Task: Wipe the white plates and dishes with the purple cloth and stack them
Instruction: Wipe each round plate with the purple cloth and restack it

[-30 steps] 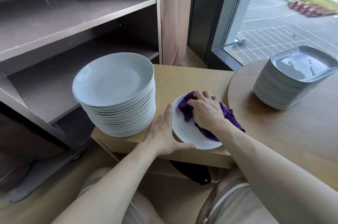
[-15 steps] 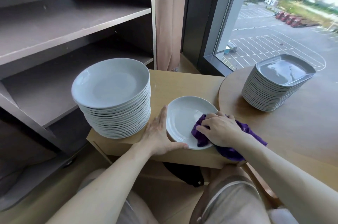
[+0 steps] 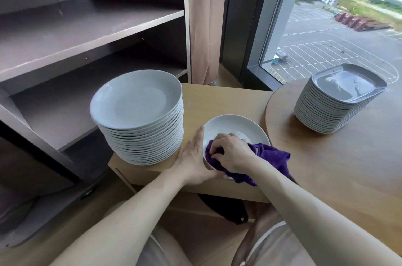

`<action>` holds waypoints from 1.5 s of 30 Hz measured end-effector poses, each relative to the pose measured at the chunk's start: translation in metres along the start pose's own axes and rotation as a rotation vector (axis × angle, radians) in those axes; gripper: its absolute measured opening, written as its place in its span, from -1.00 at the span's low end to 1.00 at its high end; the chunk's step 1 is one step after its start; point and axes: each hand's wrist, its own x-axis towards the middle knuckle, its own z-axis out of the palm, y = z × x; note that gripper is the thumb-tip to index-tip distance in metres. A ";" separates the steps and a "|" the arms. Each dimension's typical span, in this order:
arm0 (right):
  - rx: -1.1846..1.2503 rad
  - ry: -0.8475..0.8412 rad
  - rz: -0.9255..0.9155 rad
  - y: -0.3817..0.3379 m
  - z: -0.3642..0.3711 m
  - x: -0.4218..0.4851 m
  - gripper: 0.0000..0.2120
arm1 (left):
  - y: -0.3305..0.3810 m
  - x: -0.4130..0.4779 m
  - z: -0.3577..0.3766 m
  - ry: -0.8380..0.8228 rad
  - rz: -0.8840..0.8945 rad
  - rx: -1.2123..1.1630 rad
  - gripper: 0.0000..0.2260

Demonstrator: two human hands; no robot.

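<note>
One white plate (image 3: 237, 126) sits right at the near edge of the table (image 3: 219, 100), just beside the tall plate stack (image 3: 139, 100). The right hand (image 3: 230, 152) bunches the purple cloth (image 3: 272, 157) in curled fingers and presses it into the plate. The left hand (image 3: 191, 161) braces the rim, fingers straight and pressed together. The danger: a hard wipe toward the body could slide the plate off that edge, and a leftward shove could knock the stack.

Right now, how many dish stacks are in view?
2: the round plate stack on the small table, left; the square dish stack on the round table, right. None appears hidden.
</note>
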 end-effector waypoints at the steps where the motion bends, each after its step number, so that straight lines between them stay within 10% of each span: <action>1: 0.019 0.028 -0.010 -0.001 0.002 0.005 -0.86 | 0.000 0.000 0.000 0.000 -0.006 -0.006 0.40; 11: -0.208 0.359 0.063 0.017 0.016 0.039 -0.81 | -0.001 -0.001 0.004 -0.042 0.010 0.058 0.33; 20: -0.656 0.188 0.122 0.046 -0.024 0.026 -0.70 | -0.006 -0.003 0.010 -0.068 0.001 0.105 0.29; 45: -0.093 0.013 -0.007 0.006 -0.002 -0.008 -0.91 | -0.002 -0.004 0.005 -0.059 -0.108 0.053 0.39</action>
